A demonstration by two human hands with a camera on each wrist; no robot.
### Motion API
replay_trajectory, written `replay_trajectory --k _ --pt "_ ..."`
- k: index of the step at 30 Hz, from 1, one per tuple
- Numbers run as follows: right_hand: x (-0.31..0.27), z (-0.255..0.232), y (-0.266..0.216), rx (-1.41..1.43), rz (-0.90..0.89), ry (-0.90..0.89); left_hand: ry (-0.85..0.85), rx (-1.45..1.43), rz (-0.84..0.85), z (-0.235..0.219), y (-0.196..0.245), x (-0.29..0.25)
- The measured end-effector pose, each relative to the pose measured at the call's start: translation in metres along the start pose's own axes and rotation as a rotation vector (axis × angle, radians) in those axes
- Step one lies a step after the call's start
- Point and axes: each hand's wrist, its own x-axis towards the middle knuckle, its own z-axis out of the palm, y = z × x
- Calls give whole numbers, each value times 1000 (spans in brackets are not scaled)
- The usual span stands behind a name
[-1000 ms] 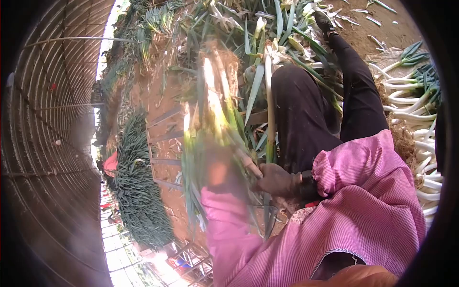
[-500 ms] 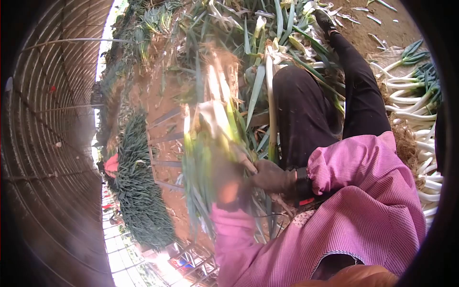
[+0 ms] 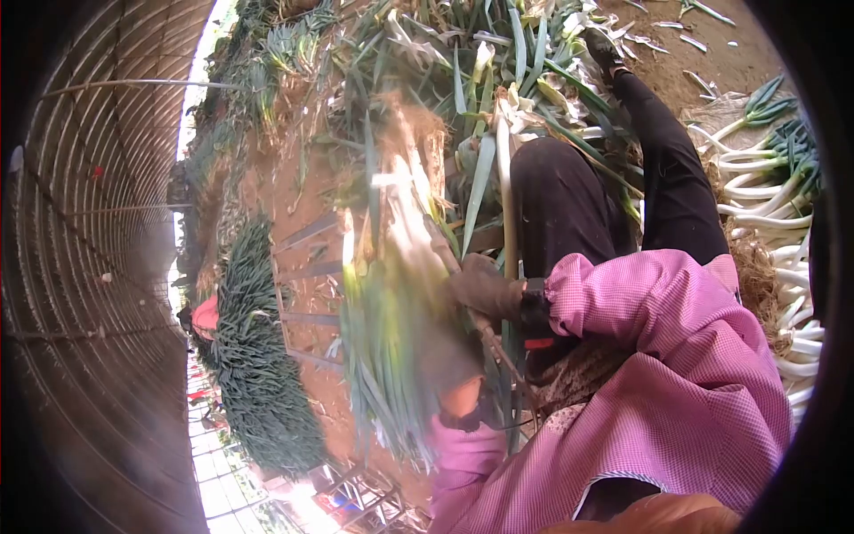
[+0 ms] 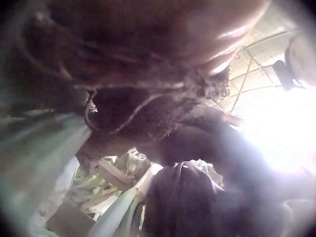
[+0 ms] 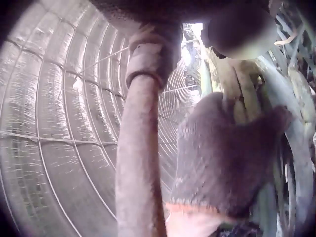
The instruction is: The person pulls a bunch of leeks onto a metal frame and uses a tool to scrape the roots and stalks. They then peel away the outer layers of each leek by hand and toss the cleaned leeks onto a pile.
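My gloved left hand (image 3: 449, 360), blurred in the head view, grips the green leaves of a bunch of leeks (image 3: 411, 178), whose roots point away from me. The right wrist view shows that glove (image 5: 224, 153) with its thumb and fingers on either side of the stalks. My gloved right hand (image 3: 485, 287) holds a slim pipe (image 3: 442, 245), its front end alongside the white stalks. Close up, the pipe (image 5: 140, 158) has a coupling (image 5: 145, 61) just below the right glove. The left wrist view is mostly dark glove, with a looped string across it.
Green leaf trimmings (image 3: 427, 53) and loose leeks cover the ground ahead. Cleaned white leeks (image 3: 756, 214) lie in rows at right, beyond my bent leg (image 3: 569, 205). Flat bars (image 3: 311, 270) stick out at left, near a big leek pile (image 3: 267, 374). A person in pink (image 3: 205, 313) is behind it.
My left hand has drawn back towards my body and to the right, along the leaves. My right hand has moved slightly forward and left with the pipe.
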Motion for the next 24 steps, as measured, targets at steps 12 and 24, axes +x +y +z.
replay_trajectory --k 12,24 --pt "15 -45 -38 451 251 -178 -7 8 75 -1 4 3" --pt "65 31 38 254 -56 -85 -35 -212 179 -11 -9 4"
